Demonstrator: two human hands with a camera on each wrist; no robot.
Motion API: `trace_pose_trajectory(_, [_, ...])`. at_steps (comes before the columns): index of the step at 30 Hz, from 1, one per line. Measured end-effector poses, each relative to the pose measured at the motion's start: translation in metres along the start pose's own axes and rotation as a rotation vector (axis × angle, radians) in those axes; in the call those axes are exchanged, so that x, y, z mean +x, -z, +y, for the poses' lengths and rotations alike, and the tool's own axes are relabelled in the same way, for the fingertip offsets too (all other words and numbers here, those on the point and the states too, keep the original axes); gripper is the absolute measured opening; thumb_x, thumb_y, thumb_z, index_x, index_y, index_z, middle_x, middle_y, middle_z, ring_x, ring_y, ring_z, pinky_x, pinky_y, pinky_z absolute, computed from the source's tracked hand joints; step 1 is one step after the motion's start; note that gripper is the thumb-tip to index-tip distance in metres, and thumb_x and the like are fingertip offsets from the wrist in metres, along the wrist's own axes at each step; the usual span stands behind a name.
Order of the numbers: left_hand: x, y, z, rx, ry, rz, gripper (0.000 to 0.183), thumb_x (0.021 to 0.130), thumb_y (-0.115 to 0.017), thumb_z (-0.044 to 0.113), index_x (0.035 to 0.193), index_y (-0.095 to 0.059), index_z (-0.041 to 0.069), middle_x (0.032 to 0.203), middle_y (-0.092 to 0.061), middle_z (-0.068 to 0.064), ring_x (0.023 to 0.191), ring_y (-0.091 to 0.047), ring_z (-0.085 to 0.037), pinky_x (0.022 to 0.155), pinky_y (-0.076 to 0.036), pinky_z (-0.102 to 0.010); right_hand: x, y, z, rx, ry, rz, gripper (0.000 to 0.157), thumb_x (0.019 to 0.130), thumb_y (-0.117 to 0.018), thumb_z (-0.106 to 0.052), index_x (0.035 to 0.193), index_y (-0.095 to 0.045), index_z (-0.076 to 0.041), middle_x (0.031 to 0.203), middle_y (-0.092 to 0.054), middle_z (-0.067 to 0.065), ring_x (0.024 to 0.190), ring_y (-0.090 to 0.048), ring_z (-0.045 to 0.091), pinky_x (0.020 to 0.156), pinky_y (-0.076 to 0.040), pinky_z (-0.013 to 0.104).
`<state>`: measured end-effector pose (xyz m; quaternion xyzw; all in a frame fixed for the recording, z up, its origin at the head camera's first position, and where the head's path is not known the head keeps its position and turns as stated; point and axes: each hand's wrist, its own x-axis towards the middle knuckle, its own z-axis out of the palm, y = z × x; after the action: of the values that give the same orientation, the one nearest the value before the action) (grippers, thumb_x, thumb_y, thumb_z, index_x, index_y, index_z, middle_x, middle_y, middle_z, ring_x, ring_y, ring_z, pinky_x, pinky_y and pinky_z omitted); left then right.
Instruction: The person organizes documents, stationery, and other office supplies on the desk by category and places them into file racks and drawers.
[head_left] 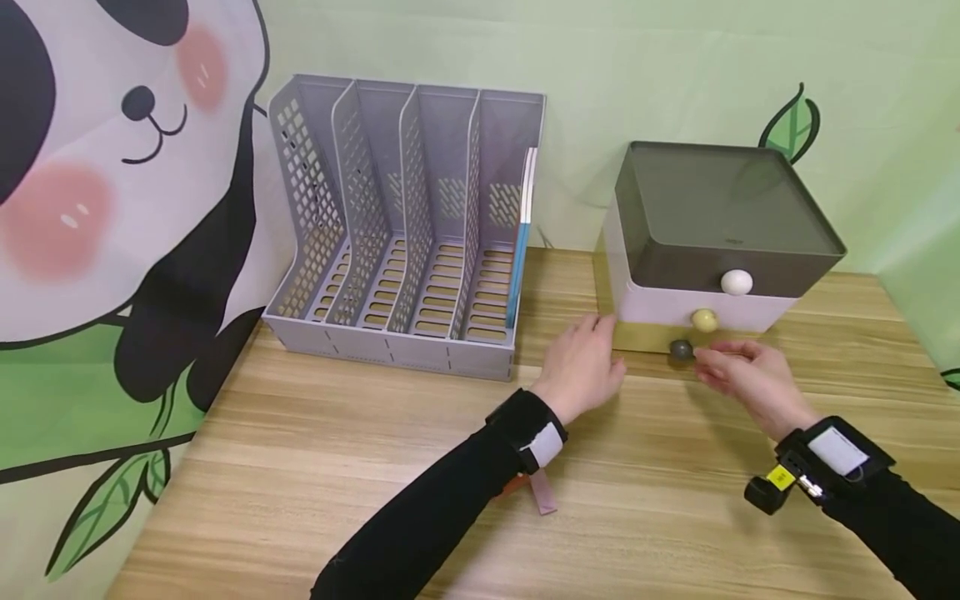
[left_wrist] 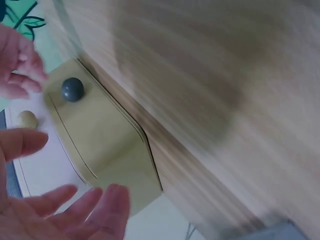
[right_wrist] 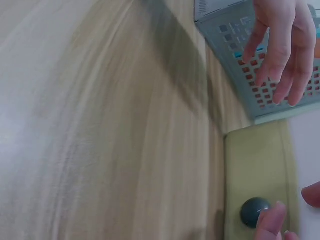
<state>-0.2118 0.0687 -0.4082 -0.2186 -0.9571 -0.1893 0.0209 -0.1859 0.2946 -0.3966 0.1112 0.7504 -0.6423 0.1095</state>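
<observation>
A small three-tier drawer box (head_left: 738, 200) stands on the table, its tiers dark grey, white and olive-yellow from top to bottom. Each tier has a round knob; the lowest, a dark grey knob (head_left: 681, 350), is on the olive drawer (left_wrist: 107, 125). My right hand (head_left: 750, 379) is at this knob's right side. One fingertip overlaps the knob in the right wrist view, with the thumb apart; whether they touch is unclear. My left hand (head_left: 581, 362) is by the box's front left corner, fingers loosely extended and thumb apart, holding nothing.
Left of the box stands a grey file rack (head_left: 435, 354) with upright perforated dividers. Thin booklets (head_left: 521, 242) lean in its rightmost slot. A pinkish strip (head_left: 543, 493) and something orange-red lie partly hidden under the left forearm. A printed panda backdrop (head_left: 187, 292) borders the table.
</observation>
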Motion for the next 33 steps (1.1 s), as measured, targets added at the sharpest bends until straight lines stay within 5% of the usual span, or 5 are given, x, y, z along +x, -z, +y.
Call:
trace_pose_trajectory(5, [0.001, -0.002, 0.0, -0.015, 0.013, -0.101, 0.06, 0.09, -0.059, 0.035, 0.139, -0.042, 0.005, 0.132, -0.051, -0.009, 0.115, -0.053, -0.023, 0.095, -0.047, -0.034, 0.007, 0.002, 0.008, -0.018, -0.033, 0.018, 0.067, 0.088, -0.067, -0.022, 0.129, -0.029, 0.016, 0.086, -0.062, -0.007, 0.078, -0.064, 0.003, 0.073, -0.054, 0.017])
trace_pose_trajectory(15, [0.004, -0.002, -0.001, -0.046, 0.045, -0.141, 0.063, 0.091, -0.058, 0.036, 0.14, -0.039, 0.003, 0.137, -0.048, -0.011, 0.122, -0.049, -0.024, 0.1, -0.043, -0.034, 0.034, 0.002, 0.019, 0.228, -0.155, -0.026, 0.028, 0.084, -0.072, -0.018, 0.101, -0.053, -0.007, 0.085, -0.069, -0.003, 0.08, -0.067, 0.009, 0.075, -0.055, 0.022])
trace_pose_trajectory(25, [0.004, -0.009, -0.001, -0.041, 0.062, -0.142, 0.067, 0.09, -0.059, 0.038, 0.142, -0.036, 0.003, 0.137, -0.049, -0.01, 0.12, -0.051, -0.025, 0.097, -0.045, -0.035, 0.047, -0.01, 0.025, 0.271, -0.237, 0.073, 0.033, 0.082, -0.074, -0.025, 0.1, -0.051, -0.009, 0.079, -0.068, 0.001, 0.075, -0.067, 0.011, 0.07, -0.055, 0.02])
trace_pose_trajectory(33, [0.004, -0.01, -0.001, -0.053, 0.078, -0.153, 0.069, 0.091, -0.059, 0.038, 0.144, -0.033, 0.003, 0.139, -0.048, -0.01, 0.121, -0.05, -0.024, 0.099, -0.044, -0.034, 0.035, -0.019, 0.016, 0.296, -0.243, 0.089, 0.033, 0.088, -0.066, -0.019, 0.107, -0.044, -0.003, 0.078, -0.065, 0.002, 0.073, -0.066, 0.011, 0.068, -0.055, 0.02])
